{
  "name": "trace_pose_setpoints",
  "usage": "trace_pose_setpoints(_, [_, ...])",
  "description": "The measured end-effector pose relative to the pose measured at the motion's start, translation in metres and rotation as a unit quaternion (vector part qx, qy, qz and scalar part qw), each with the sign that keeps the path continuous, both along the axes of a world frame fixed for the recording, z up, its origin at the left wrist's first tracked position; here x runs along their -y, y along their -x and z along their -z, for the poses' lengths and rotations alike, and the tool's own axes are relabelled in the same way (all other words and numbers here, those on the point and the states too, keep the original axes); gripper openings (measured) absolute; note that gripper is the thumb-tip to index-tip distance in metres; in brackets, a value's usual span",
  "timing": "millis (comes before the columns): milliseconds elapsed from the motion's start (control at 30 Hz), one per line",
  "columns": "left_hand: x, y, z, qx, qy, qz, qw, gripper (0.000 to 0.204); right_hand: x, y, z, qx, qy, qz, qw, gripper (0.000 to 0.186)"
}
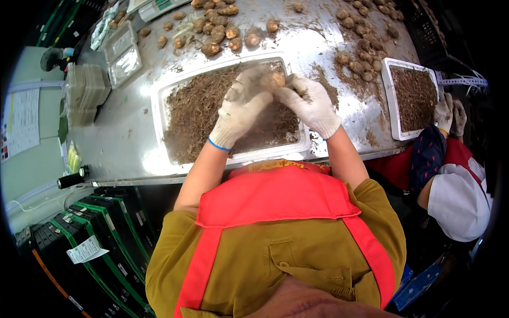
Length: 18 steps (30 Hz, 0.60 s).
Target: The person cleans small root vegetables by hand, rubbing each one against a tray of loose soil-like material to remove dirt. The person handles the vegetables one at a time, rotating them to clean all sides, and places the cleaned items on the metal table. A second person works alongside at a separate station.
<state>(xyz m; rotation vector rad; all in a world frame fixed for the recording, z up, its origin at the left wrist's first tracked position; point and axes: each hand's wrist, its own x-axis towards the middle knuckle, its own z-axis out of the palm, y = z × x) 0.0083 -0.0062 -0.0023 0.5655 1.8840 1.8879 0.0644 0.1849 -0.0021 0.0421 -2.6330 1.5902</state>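
Over a white foam tray of brown fibrous peelings, a small round taro with a pale orange-brown patch is between my hands. My left hand, in a white knit glove with soiled fingers, is closed around its left side. From the other side my right hand, gloved the same way, presses thumb and bent fingers against it. Dark dirt shows at the right fingers; whether a small tool is there I cannot make out. The left fingers are slightly blurred.
Loose taros lie beyond the tray, more at the far right. Clear plastic boxes stand left near a scale. At right, a co-worker's gloved hands rest beside a smaller tray. Black crates stand lower left.
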Motion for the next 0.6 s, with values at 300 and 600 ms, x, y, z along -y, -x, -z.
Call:
trace_pose_setpoints(300, [0.001,0.001,-0.005,-0.12,0.086,-0.028,0.989,0.053,-0.005,0.009,-0.009,-0.11,0.367,0.014,0.924,0.033])
trace_pose_setpoints(600, [0.002,0.003,-0.007,-0.021,0.034,-0.014,0.999,0.056,0.007,0.002,0.002,-0.056,0.172,0.047,0.982,0.025])
